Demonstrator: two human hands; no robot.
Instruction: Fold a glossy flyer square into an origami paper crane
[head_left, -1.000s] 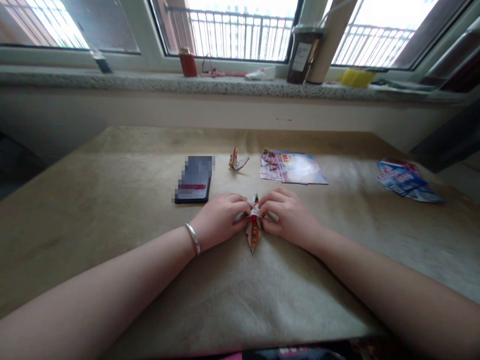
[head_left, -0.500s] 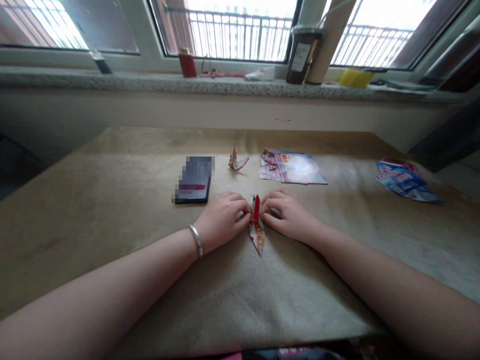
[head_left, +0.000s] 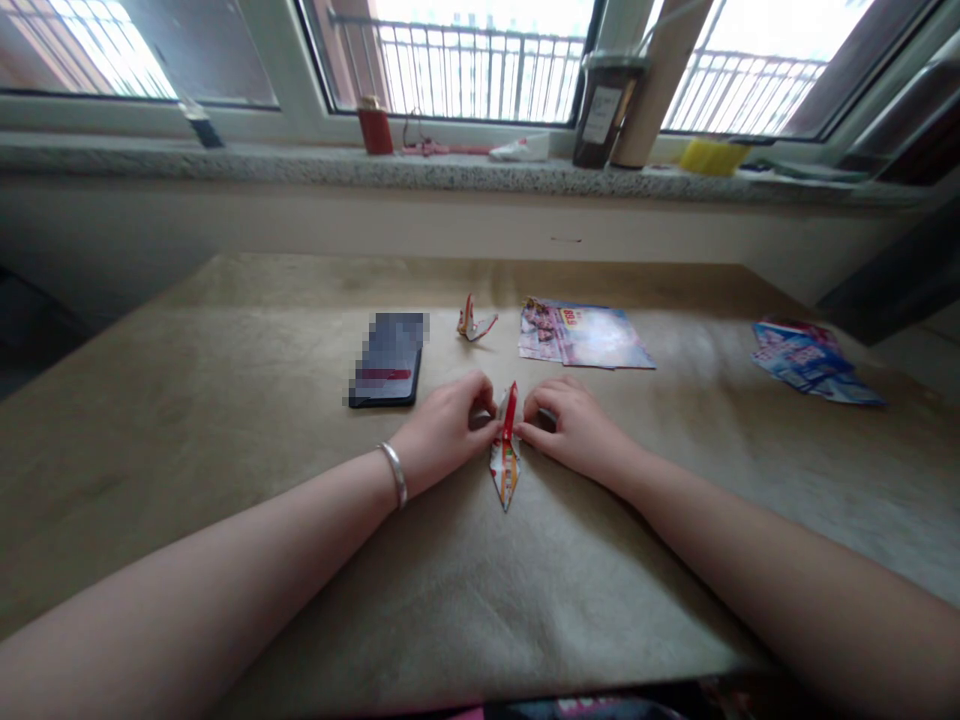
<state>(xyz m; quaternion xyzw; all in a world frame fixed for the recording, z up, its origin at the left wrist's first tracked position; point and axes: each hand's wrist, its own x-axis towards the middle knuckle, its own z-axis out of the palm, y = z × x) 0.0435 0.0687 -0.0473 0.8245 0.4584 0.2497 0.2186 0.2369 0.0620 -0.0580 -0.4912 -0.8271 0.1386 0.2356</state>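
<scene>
A narrow folded paper piece [head_left: 506, 466], printed in red, white and orange, lies at the table's middle with its pointed tip towards me. Along its upper part runs a raised red fold. My left hand [head_left: 450, 420], with a silver bracelet at the wrist, pinches the paper's left side between thumb and curled fingers. From the right, my right hand [head_left: 574, 425] is closed in a similar pinch at the fold. The fingertips partly cover the paper's edges. Beyond the hands stands a small folded paper figure [head_left: 474, 322] in similar colours.
A phone [head_left: 394, 350], its screen blurred out, lies left of the paper figure. Printed sheets [head_left: 592, 335] lie behind my right hand, and blue printed papers [head_left: 814, 360] are far right. Along the windowsill [head_left: 285, 165] stand a red container [head_left: 375, 127] and a dark jar [head_left: 602, 110].
The folded paper has shifted slightly left, its near tip swinging left. My left fingers have lifted and bent a little more; my right hand has moved slightly left.
</scene>
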